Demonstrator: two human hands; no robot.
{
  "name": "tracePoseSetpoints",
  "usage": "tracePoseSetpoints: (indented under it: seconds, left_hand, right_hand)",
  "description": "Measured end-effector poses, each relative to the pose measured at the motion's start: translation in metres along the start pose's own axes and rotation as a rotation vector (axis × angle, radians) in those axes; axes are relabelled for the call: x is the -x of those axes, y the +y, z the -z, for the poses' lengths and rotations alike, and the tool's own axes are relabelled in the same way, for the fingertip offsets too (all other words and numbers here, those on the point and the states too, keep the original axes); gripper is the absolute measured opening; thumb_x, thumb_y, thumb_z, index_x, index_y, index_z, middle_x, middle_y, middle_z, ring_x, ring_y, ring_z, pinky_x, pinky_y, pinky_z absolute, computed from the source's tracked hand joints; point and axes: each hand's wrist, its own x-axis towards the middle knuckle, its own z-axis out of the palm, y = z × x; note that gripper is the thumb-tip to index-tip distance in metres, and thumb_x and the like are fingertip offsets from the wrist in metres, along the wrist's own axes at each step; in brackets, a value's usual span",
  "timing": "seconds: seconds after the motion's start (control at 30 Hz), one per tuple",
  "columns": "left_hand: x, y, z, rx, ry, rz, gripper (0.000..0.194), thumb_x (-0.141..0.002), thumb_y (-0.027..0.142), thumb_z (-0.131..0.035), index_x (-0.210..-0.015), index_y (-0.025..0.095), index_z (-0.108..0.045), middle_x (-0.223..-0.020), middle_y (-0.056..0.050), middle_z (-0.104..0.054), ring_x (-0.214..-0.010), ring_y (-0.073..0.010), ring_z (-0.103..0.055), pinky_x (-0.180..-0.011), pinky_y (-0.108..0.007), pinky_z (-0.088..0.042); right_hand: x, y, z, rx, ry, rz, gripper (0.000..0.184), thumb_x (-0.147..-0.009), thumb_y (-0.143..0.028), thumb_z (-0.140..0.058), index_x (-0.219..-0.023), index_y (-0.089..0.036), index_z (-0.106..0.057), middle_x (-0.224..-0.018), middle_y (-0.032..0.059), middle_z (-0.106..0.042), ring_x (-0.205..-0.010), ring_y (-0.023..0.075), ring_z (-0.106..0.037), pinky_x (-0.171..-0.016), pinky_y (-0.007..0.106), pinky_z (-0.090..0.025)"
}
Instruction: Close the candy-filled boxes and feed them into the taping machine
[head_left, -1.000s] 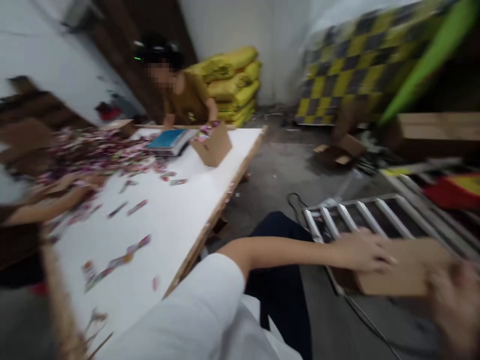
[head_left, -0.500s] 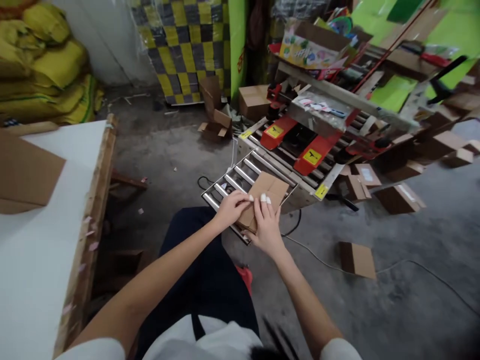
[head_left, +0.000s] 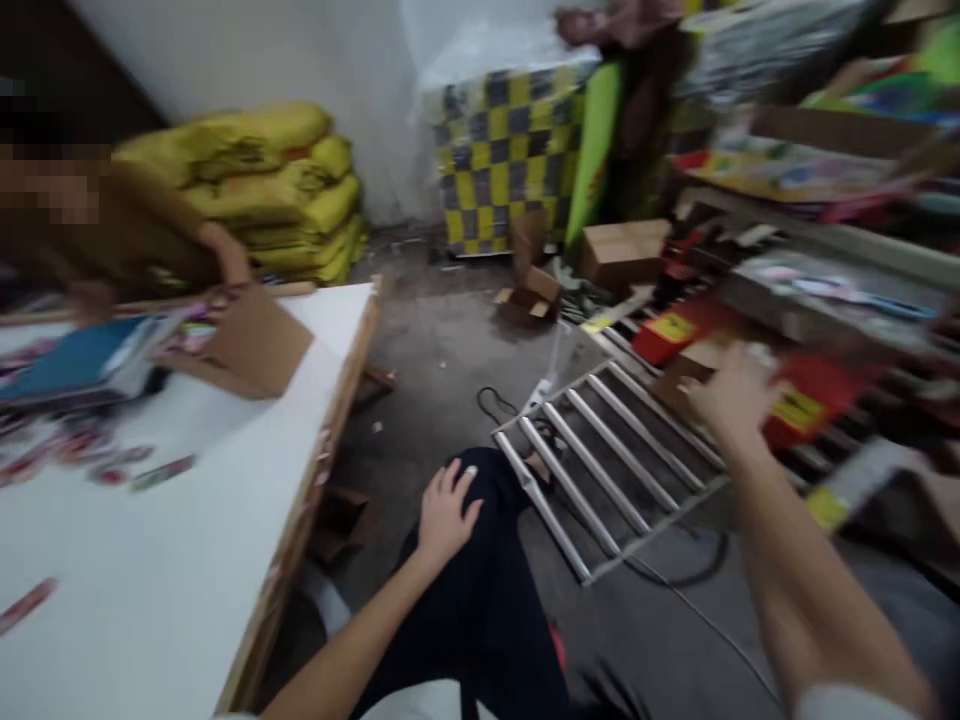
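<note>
My left hand (head_left: 446, 508) hangs over my dark trouser leg, fingers spread and empty. My right hand (head_left: 731, 397) reaches out over the far end of the metal roller conveyor (head_left: 600, 450); it is blurred, fingers apart, touching or just behind a small brown cardboard box (head_left: 686, 372) that sits at the mouth of the red taping machine (head_left: 795, 400). Whether the fingers still press the box is unclear.
A white table (head_left: 187, 500) stands at left with scattered wrappers, a blue scale and an open brown carton (head_left: 251, 345). Another person in a brown shirt (head_left: 135, 240) works at its far end. Yellow sacks (head_left: 262, 190), loose boxes and a cable lie on the floor.
Both hands held the small box on the rollers; now the left hand has come back over my leg and the box sits further along at the machine with the right hand behind it.
</note>
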Motion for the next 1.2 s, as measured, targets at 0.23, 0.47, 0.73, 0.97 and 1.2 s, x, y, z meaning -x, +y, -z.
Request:
tracePoseSetpoints:
  seconds: [0.23, 0.47, 0.73, 0.97, 1.2]
  left_hand:
    - [-0.009, 0.011, 0.0, 0.18, 0.0, 0.081, 0.052, -0.085, 0.034, -0.065, -0.136, 0.03, -0.058, -0.152, -0.006, -0.046, -0.138, -0.0353, -0.041, -0.113, -0.056, -0.04]
    - [-0.05, -0.081, 0.091, 0.308, 0.379, 0.063, 0.028, -0.092, 0.032, -0.053, -0.118, 0.024, -0.062, -0.117, -0.012, -0.059, -0.116, -0.0264, -0.057, -0.105, -0.046, -0.048]
    - [-0.114, -0.238, 0.278, -0.174, 0.692, 0.533, 0.062, -0.089, 0.035, -0.061, -0.14, 0.007, -0.039, -0.138, -0.026, -0.04, -0.126, -0.0359, -0.049, -0.104, -0.045, -0.045]
    - [-0.133, -0.271, 0.309, -0.292, 0.339, 0.612, 0.033, -0.096, 0.034, -0.044, -0.114, 0.012, -0.061, -0.116, -0.02, -0.065, -0.11, -0.0353, -0.059, -0.092, -0.043, -0.045]
    - [0.018, -0.278, 0.297, -0.282, 0.412, 0.5, 0.029, -0.09, 0.042, -0.037, -0.081, 0.022, -0.055, -0.084, -0.006, -0.063, -0.085, -0.025, -0.059, -0.079, -0.034, -0.045]
  right_hand:
    - [0.202, -0.061, -0.082, -0.197, -0.047, 0.145, 0.083, -0.096, -0.063, -0.028, -0.154, -0.002, -0.031, -0.149, 0.0336, -0.031, -0.138, 0.0498, -0.033, -0.1, 0.076, -0.03]
    - [0.294, -0.098, -0.108, -0.145, -0.081, 0.15, 0.075, -0.096, -0.061, -0.029, -0.15, -0.009, -0.041, -0.137, 0.0259, -0.05, -0.117, 0.0438, -0.054, -0.1, 0.062, -0.041]
    - [0.279, -0.095, -0.102, -0.074, -0.077, 0.113, 0.073, -0.096, -0.06, -0.031, -0.147, -0.01, -0.045, -0.13, 0.024, -0.056, -0.104, 0.042, -0.06, -0.088, 0.055, -0.047]
    - [0.28, -0.097, -0.108, -0.047, -0.051, 0.068, 0.076, -0.095, -0.065, -0.028, -0.14, -0.009, -0.054, -0.126, 0.0212, -0.06, -0.102, 0.0411, -0.061, -0.084, 0.053, -0.048]
    - [0.261, -0.126, -0.108, -0.312, -0.055, 0.122, 0.073, -0.091, -0.062, -0.036, -0.126, -0.003, -0.062, -0.114, 0.0251, -0.062, -0.104, 0.0405, -0.06, -0.085, 0.053, -0.051]
